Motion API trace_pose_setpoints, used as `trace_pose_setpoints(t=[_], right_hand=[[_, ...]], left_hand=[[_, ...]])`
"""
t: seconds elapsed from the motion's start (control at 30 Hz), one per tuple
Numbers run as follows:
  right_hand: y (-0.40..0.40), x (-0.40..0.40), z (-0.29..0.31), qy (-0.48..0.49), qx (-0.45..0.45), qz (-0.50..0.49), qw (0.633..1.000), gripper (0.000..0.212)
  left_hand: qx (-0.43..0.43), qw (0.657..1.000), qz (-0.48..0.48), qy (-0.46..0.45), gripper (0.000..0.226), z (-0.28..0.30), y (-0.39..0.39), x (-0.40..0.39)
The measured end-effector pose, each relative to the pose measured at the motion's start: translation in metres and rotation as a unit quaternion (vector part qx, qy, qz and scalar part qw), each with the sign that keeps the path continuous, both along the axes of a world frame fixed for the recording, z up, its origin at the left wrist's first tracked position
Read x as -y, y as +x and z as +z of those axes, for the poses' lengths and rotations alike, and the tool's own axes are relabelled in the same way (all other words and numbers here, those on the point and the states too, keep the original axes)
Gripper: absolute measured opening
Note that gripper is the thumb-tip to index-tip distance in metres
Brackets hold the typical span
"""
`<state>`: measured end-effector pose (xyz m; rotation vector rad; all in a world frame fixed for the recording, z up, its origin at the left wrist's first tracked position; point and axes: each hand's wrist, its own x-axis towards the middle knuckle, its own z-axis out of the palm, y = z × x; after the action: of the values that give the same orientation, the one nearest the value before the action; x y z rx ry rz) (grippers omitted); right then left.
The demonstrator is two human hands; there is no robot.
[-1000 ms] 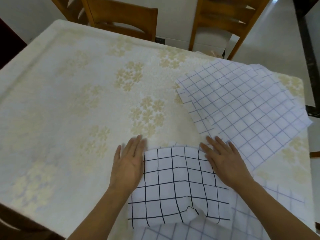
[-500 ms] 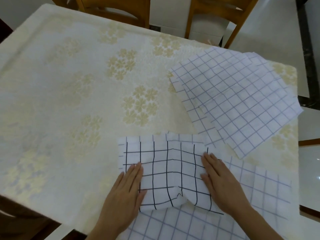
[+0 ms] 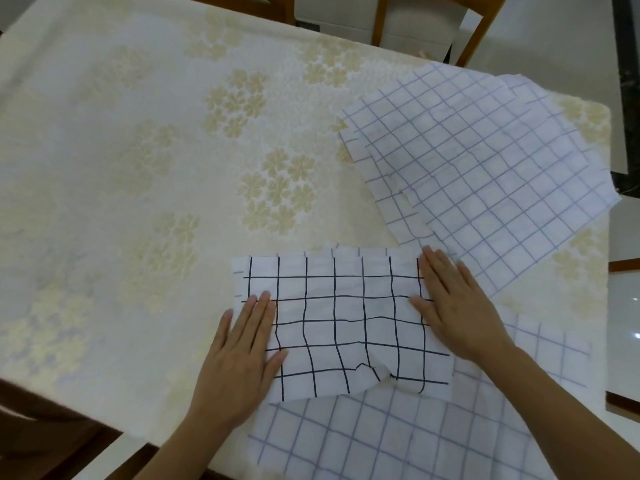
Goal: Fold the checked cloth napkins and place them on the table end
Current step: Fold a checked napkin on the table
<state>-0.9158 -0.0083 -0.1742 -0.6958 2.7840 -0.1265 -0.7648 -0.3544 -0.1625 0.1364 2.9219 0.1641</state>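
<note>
**Both hands flat on the black-checked napkin, near table edge**

The black-checked napkin (image 3: 346,323) is lying folded into a rectangle at the near side of the table (image 3: 104,202), partly overlapping a flat blue-checked napkin (image 3: 381,441) spread beneath it. Its near edge is showing a small rumple and a turned-up bit of cloth around the middle.

The left hand (image 3: 242,358) is lying palm down over the napkin's left edge, fingers straight and close together, thumb spread to the right onto the cloth; part of the hand is sitting on the tablecloth. It is gripping nothing, only pressing flat.

The right hand (image 3: 453,306) is lying palm down over the napkin's right edge, fingers straight and slightly fanned, tips reaching the napkin's far right corner, thumb pointing left across the cloth. It too is pressing, not gripping.

A stack of blue-checked napkins (image 3: 485,174) is resting at an angle at the far right part of the table, its near corner just beside the right hand's fingertips. The table is wearing a cream floral tablecloth. Wooden chairs (image 3: 481,26) are standing at the far side.
</note>
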Motion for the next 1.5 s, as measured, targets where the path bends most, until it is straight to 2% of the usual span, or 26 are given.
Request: trace_pose_setpoints(t=[0.17, 0.27, 0.43, 0.67, 0.83, 0.97, 1.17, 1.37, 1.5], right_hand=[[0.042, -0.002, 0.034, -0.123, -0.023, 0.061, 0.99, 0.075], [0.081, -0.01, 0.035, -0.141, -0.045, 0.102, 0.984, 0.082], [0.11, -0.017, 0.019, -0.09, -0.069, 0.127, 0.985, 0.091], [0.111, -0.013, 0.002, -0.07, -0.143, 0.131, 0.978, 0.065], [0.111, -0.009, -0.005, -0.09, -0.167, 0.115, 0.975, 0.063], [0.112, -0.009, -0.009, -0.081, -0.17, 0.101, 0.977, 0.064], [0.111, -0.024, -0.014, -0.046, -0.157, 0.137, 0.977, 0.056], [0.105, -0.047, -0.002, -0.001, -0.134, 0.181, 0.974, 0.056], [0.108, -0.053, 0.004, 0.035, -0.094, 0.199, 0.975, 0.062]], left_hand=[[-0.036, 0.996, -0.067, 0.044, 0.086, 0.019, 0.016, -0.015], [-0.014, 0.993, -0.114, 0.032, 0.089, 0.016, 0.027, -0.027], [0.009, 0.992, -0.125, 0.011, 0.085, 0.005, 0.026, -0.036], [0.011, 0.988, -0.155, -0.012, 0.076, -0.004, 0.021, -0.032], [0.0, 0.989, -0.15, -0.017, 0.074, -0.007, 0.02, -0.034], [-0.018, 0.989, -0.147, -0.02, 0.068, -0.01, 0.024, -0.038], [-0.023, 0.987, -0.154, -0.043, 0.064, -0.007, 0.03, -0.035], [0.0, 0.988, -0.147, -0.057, 0.065, 0.0, 0.04, -0.019], [0.023, 0.988, -0.143, -0.052, 0.069, 0.004, 0.05, -0.023]])
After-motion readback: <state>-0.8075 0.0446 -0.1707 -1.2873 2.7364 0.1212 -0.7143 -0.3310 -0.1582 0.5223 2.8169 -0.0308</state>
